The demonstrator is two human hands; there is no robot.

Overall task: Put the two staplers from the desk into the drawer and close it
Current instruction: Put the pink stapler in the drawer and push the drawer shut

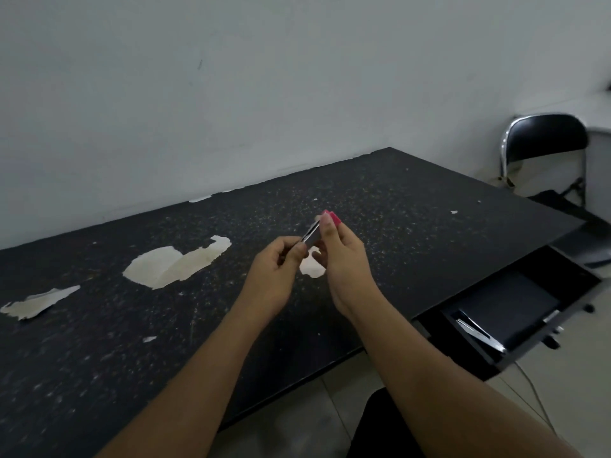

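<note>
- Above the middle of the black desk (380, 193), both hands hold one small stapler (322, 226) clear of the desk surface.
- The stapler has a pink top and a metal body; it is tilted, pink end up and away from the person.
- Right hand (344, 259): fingers closed around the pink upper part, thumb along its near side.
- Left hand (274, 276): fingertips pinched on the lower metal end.
- Directly under the hands lies a pale patch where the desk's black surface has peeled (312, 266); larger peeled patches (172, 262) lie to the left. The rest of the desk top carries no loose objects.
- The far desk edge meets the white wall (231, 77). The near edge runs diagonally under both forearms.
- At the right end of the desk, an open drawer (562, 325) stands pulled out below the top.
- A second stapler (479, 332), metallic, lies in the near left corner of the drawer. The remaining drawer floor is dark and bare.
- A black folding chair (545, 140) stands beyond the right desk corner, well apart from the drawer.
</note>
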